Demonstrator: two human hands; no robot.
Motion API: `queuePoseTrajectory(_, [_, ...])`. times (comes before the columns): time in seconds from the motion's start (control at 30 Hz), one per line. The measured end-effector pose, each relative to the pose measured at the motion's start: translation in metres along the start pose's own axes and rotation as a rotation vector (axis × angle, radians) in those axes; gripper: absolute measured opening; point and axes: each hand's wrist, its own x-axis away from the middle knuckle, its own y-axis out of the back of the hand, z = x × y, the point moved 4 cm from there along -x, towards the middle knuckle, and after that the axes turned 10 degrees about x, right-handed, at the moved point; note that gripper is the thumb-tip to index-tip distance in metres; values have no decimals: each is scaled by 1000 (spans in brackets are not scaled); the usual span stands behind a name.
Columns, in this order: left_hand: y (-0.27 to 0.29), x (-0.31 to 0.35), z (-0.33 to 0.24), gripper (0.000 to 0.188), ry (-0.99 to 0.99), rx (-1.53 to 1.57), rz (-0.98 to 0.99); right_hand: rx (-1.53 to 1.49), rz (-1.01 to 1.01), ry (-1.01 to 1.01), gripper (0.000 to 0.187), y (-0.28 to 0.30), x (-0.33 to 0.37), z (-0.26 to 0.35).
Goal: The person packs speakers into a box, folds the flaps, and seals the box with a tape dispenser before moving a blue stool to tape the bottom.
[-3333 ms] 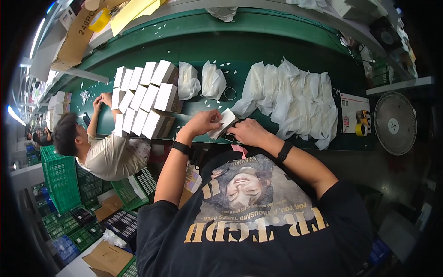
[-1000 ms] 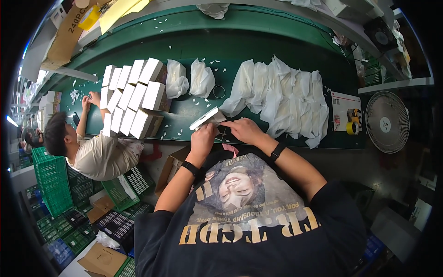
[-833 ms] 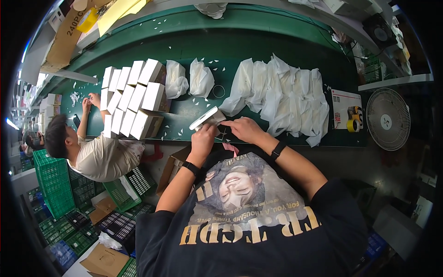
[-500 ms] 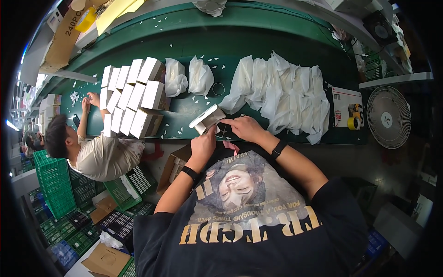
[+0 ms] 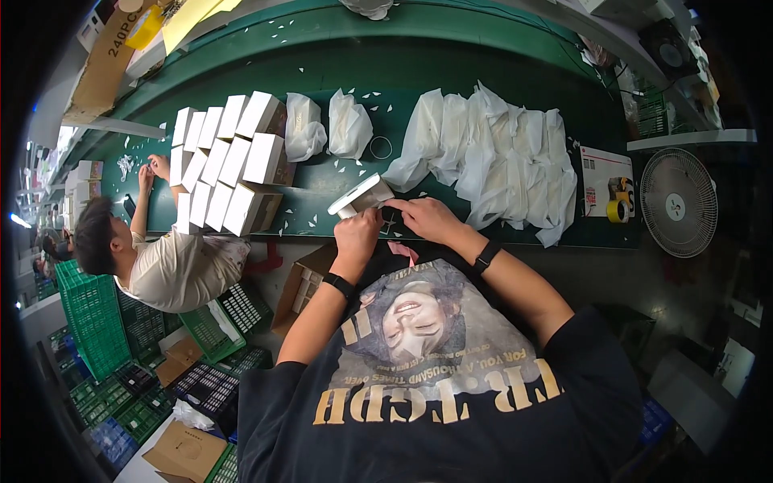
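Observation:
A small white carton (image 5: 359, 194) is tilted at the table's near edge, in front of my body. My left hand (image 5: 357, 237) is closed at its near side, with the fingertips against the carton. From the right, my right hand (image 5: 431, 220) reaches in, its index finger on the carton's right end and its other fingers curled; the thumb's grip is partly hidden. Left of the carton stand rows of white boxes (image 5: 233, 161). Two parcels in white wrapping (image 5: 349, 125) lie beyond it, and a group of wrapped parcels (image 5: 499, 153) fills the right side.
Paper scraps and a clear ring (image 5: 381, 147) lie on the green table (image 5: 322, 221). To the right are a flat printed box (image 5: 600, 181) with tape rolls (image 5: 618, 211) and a fan (image 5: 679, 203). A co-worker (image 5: 173, 270) works at left, beside green crates (image 5: 93, 322).
My left hand has shifted slightly up and its fingers have closed in more at the carton's near side. The carton has tipped a little; my right index finger stays at its end.

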Motion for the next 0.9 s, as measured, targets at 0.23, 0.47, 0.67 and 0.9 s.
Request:
queuePoseTrajectory(0.23, [4,1,4,14,-45,65,-54,34,15,27,48,1,-1,0])
queuePoseTrajectory(0.47, [14,-2,0,16,61,214,-101,47,89,-16,48,-3,1,-5])
queuePoseTrajectory(0.67, [11,-1,7,10,121,230,-45,34,63,-1,48,-4,-1,-5])
queuePoseTrajectory(0.9, [13,6,5,8,35,108,56,36,86,-7,50,-1,1,-4])
